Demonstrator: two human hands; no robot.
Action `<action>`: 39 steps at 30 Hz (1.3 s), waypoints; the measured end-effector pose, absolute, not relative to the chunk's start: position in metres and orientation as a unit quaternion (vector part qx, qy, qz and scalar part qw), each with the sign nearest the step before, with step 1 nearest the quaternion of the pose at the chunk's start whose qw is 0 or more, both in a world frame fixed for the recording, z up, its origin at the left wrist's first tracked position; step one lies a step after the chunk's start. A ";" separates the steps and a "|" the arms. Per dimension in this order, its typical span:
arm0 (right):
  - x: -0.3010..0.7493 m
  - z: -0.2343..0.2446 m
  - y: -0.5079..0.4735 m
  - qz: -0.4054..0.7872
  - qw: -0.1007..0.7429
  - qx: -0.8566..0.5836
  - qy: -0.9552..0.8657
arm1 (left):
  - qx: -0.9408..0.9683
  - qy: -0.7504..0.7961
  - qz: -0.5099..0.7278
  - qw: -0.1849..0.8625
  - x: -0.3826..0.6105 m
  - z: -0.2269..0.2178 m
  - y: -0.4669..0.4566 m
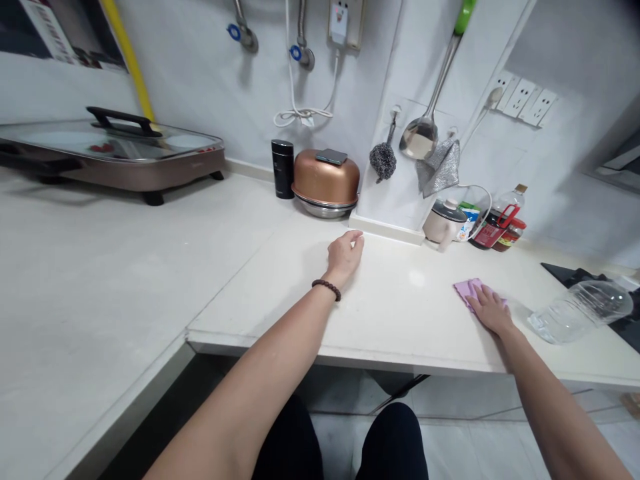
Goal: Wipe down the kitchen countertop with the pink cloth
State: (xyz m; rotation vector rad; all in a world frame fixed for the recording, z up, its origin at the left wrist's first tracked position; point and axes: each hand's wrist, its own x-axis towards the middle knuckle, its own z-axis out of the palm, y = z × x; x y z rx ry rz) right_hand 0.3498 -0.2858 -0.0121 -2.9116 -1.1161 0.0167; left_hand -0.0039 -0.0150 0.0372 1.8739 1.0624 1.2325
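My right hand (489, 311) lies flat, fingers spread, on a small pink cloth (466, 290) on the white countertop (400, 313). My left hand (344, 256) rests on the counter further back, fingers loosely curled, holding nothing; a dark bead bracelet (327, 288) is on its wrist. It is a little in front of a copper-coloured pot (325, 181) that sits upside down on a steel bowl.
A clear plastic bottle (583, 311) lies on its side right of the cloth, by a black hob (590, 280). Against the wall stand a black flask (283, 169), a small cream cooker (445, 222) and sauce bottles (497, 223). An electric grill (115, 150) sits far left.
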 end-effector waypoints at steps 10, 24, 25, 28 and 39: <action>0.169 0.008 -0.245 0.050 0.000 -0.762 -0.645 | 0.711 0.399 0.476 0.329 -0.006 0.039 -0.020; 0.137 0.020 -0.205 0.077 0.234 -0.667 -0.703 | 0.722 0.387 0.464 0.336 -0.009 0.037 -0.020; 0.152 0.020 -0.205 0.028 0.278 -0.672 -0.685 | 0.727 0.383 0.463 0.334 -0.009 0.036 -0.020; 0.195 0.018 -0.203 -0.119 0.360 -0.700 -0.605 | 0.737 0.371 0.458 0.330 -0.008 0.033 -0.020; 0.232 -0.006 -0.196 -0.189 0.498 -0.699 -0.477 | 0.795 0.273 0.411 0.351 -0.015 0.030 -0.032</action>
